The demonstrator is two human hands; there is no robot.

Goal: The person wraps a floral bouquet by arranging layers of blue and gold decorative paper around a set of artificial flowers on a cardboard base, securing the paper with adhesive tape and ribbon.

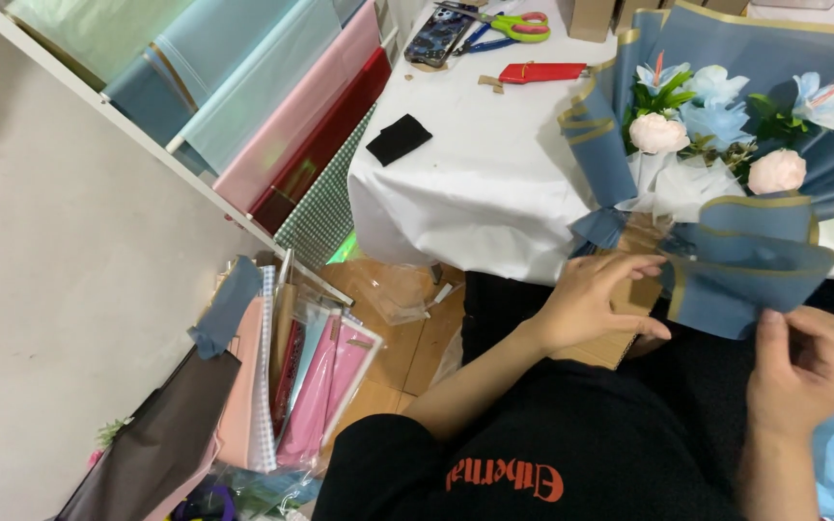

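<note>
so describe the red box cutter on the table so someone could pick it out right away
Start at the white-covered table and go to its far edge, just left of the blue-wrapped bouquet. The box cutter lies flat there, below the green-and-pink-handled scissors. It is the only solid red, long, flat bar on the table; the flat black square lies nearer the left edge.

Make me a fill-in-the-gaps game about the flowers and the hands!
1. The bouquet is wrapped in ____ paper with gold edges.
2. The scissors on the white table have green and ____ handles.
3. The left hand rests on the bouquet's brown ____ base.
4. The right hand pinches the wrapping paper's ____ edge.

Missing words: blue; pink; cardboard; lower
</note>
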